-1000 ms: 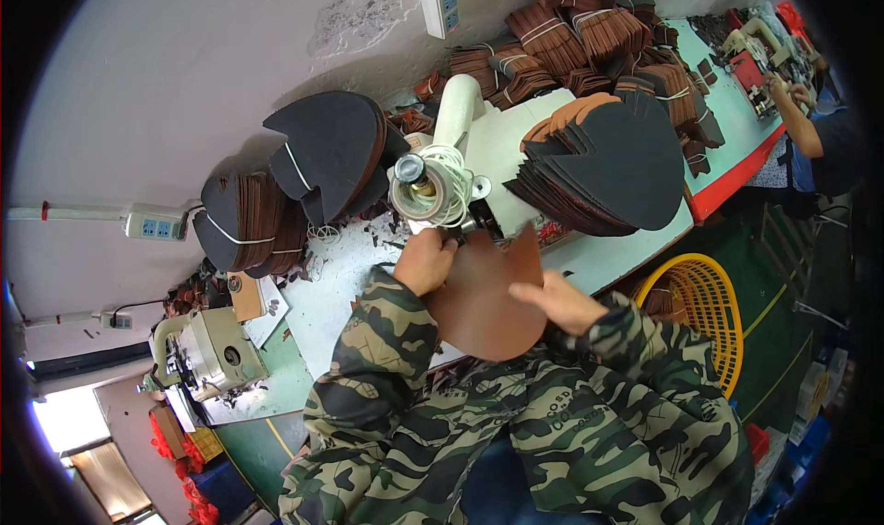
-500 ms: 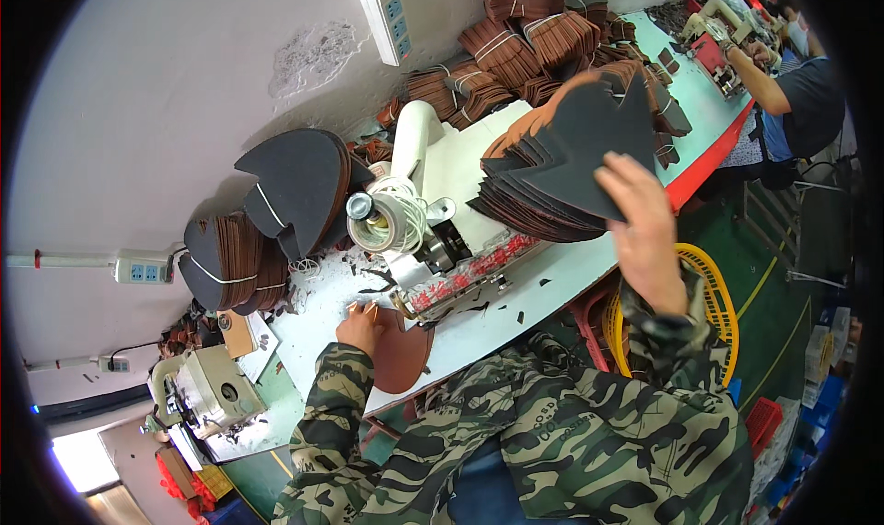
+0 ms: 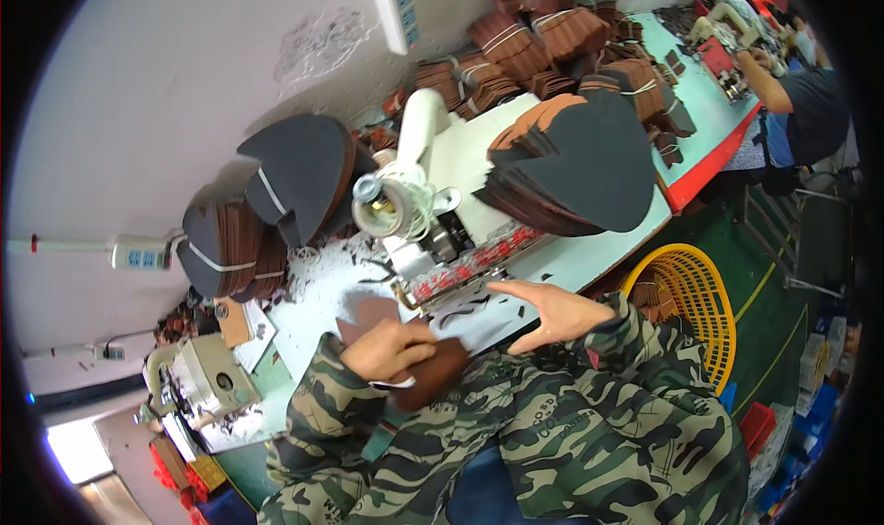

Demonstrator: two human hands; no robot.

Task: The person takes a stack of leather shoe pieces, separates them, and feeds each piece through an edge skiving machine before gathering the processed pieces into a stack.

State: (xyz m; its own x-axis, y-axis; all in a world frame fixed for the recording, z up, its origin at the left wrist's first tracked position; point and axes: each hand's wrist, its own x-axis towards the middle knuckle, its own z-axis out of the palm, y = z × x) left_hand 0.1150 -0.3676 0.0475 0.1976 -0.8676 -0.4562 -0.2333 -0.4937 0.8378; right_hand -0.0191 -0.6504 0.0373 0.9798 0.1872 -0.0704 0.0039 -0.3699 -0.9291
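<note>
My left hand [image 3: 391, 350] is closed on a brown leather piece [image 3: 433, 375], which is blurred and lies over the table's front edge close to my body. To its right, my right hand [image 3: 557, 315] holds nothing, thumb and fingers apart, by the table edge in front of the machine. The white bench machine [image 3: 479, 249], which looks like a leather skiving machine, has a red-marked front edge and a white pipe with coiled cord. On its right part rests a fanned stack of dark-faced leather pieces [image 3: 599, 166] with notched outlines.
Tied bundles of dark leather [image 3: 299, 170] stand left of the machine, and brown bundles [image 3: 539, 37] pile up along the wall. Black scraps litter the white table [image 3: 318, 295]. A yellow basket [image 3: 686, 285] stands at right on the floor. Another person [image 3: 801, 101] works at the far right.
My right hand has come down from the dark stack to the table's front edge. My left hand has drawn the brown piece nearer my body. The stack's top piece now lies flatter.
</note>
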